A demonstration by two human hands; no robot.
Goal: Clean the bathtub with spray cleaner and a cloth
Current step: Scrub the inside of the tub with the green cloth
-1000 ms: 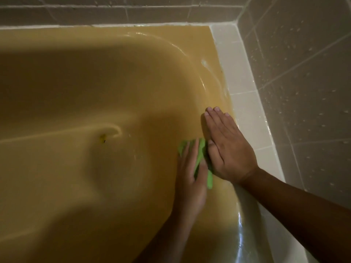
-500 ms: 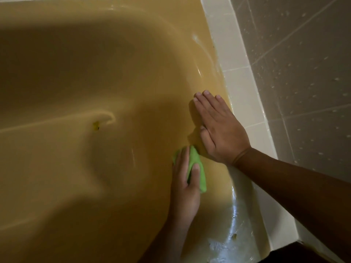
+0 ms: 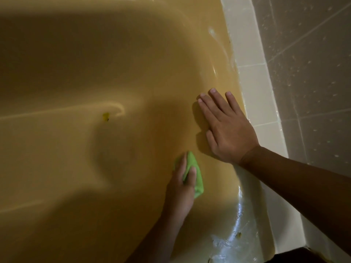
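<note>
Tub (image 3: 95, 73): mustard yellow, filling the view, far side lost in shadow.
Ledge (image 3: 252, 82): white tile strip along the tub's right rim, droplet-flecked grey wall (image 3: 313, 73) beyond.
Right grip (image 3: 228, 126): flat, fingers straight, pressed on the sloping inner side just under the rim, holding nothing.
Left grip (image 3: 182, 188): curled round the cloth, pressing it to the slope just below and left of the right grip.
Cloth (image 3: 195, 173): green, bunched, long axis running up the slope toward the right grip.
Next stroke, likely: along the slope, led by the left grip.
Hidden: spray cleaner out of view; most of the cloth covered; yellow speck (image 3: 105, 116) on the tub floor too blurred to name.
</note>
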